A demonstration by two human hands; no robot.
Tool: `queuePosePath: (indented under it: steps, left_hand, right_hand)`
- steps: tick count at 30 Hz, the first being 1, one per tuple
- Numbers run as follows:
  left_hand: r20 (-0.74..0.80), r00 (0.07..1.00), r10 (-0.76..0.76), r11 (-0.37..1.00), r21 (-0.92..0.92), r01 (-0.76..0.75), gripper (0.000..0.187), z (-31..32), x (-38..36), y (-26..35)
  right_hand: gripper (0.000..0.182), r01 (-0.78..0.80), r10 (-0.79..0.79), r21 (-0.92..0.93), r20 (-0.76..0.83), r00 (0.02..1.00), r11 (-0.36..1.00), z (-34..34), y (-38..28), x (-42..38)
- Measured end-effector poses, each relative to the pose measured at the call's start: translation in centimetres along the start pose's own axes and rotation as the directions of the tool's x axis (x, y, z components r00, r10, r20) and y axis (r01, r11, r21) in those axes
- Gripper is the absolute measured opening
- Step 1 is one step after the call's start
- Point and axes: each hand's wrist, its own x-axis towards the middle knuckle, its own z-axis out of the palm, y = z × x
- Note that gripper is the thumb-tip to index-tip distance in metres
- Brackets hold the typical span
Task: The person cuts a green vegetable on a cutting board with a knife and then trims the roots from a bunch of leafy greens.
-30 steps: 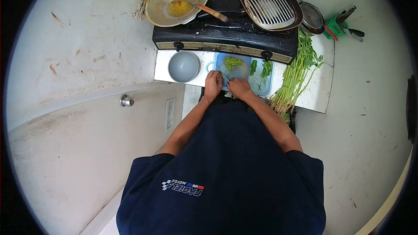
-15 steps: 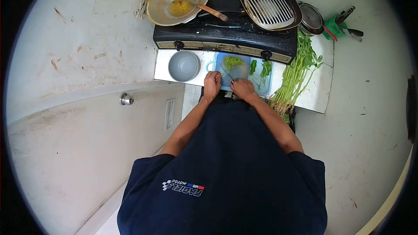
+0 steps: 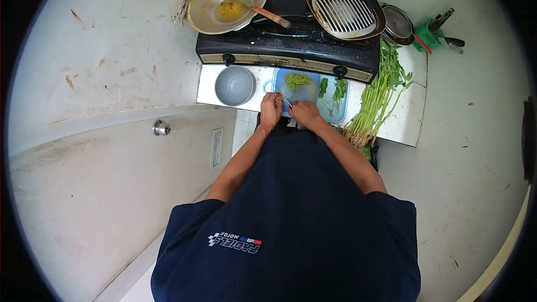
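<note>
My right hand (image 3: 305,114) is closed around the handle of a knife (image 3: 285,98), whose blade slants up and left across the blue cutting board (image 3: 309,111). At the board's left edge my left hand (image 3: 271,111) has its fingers curled together close to the blade. A small yellowish bit shows at its fingertips, too small to name. Beyond both hands lies a small pile of chopped greens (image 3: 297,81). Several loose leaves with stems (image 3: 339,90) rest on the board's right part. A grey bowl (image 3: 235,86) stands left of the board.
Behind the board stands a black stove (image 3: 291,50) with a wok (image 3: 204,8) and a grill pan (image 3: 358,32) on it. A bundle of leafy stalks (image 3: 380,98) lies at the right. Farther back are a pot (image 3: 398,24) and a green utensil basket (image 3: 428,36).
My right hand and the knife have shifted slightly left, nearer my left hand. The blade now sits at the left fingertips. The other things have stayed put.
</note>
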Motion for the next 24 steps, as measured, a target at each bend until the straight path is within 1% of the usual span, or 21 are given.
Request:
queuePosePath:
  steps: [2, 5, 8, 10, 13, 16, 19, 22, 24]
  left_hand:
    - [-0.007, 1.0, 0.018, 1.0, 0.018, -0.018, 0.009, 0.1, 0.1, -0.4]
    - [-0.01, 1.0, -0.004, 0.999, 0.037, 0.005, 0.007, -0.2, 0.0, 0.2]
    - [-0.031, 0.999, -0.022, 1.0, -0.003, 0.022, 0.005, -0.2, 0.0, -0.2]
    - [-0.011, 0.999, -0.05, 0.999, 0.013, 0.051, 0.005, -0.4, -0.1, 0.0]
    - [-0.006, 0.999, -0.052, 0.998, 0.046, 0.053, 0.007, -0.3, -0.1, -0.3]
    - [-0.006, 0.999, -0.035, 0.997, 0.071, 0.035, 0.008, -0.2, -0.2, -0.5]
    - [-0.008, 1.0, -0.015, 0.996, 0.089, 0.015, 0.009, -0.3, -0.2, -0.6]
    - [0.002, 1.0, -0.001, 0.996, 0.089, 0.001, 0.01, -0.4, -0.2, -0.4]
    - [0.008, 1.0, -0.006, 0.997, 0.071, 0.006, 0.009, -0.6, -0.2, -0.2]
  right_hand:
    - [0.037, -0.005, 0.005, -0.012, 0.022, 1.0, 1.0, -0.4, -0.2, 0.2]
    - [0.037, -0.023, 0.024, -0.021, 0.054, 0.998, 1.0, -0.7, -0.2, -0.6]
    - [0.038, -0.031, 0.031, -0.001, 0.078, 0.996, 1.0, -1.7, -0.3, -1.7]
    - [0.038, -0.027, 0.028, -0.007, 0.102, 0.994, 1.0, -1.6, 0.0, -1.9]
    - [0.038, -0.043, 0.045, -0.03, 0.068, 0.997, 0.999, -1.6, -0.2, -1.6]
    - [0.038, -0.05, 0.05, -0.009, 0.036, 0.998, 0.999, -1.7, -0.6, -0.8]
    - [0.038, -0.013, 0.014, 0.031, -0.015, 1.0, 0.999, -1.6, -0.4, -0.4]
    - [0.039, -0.005, 0.005, -0.026, -0.011, 1.0, 1.0, -1.5, -0.4, -0.7]
    - [0.039, 0.003, -0.003, -0.03, -0.007, 1.0, 1.0, -1.6, -0.4, -1.0]
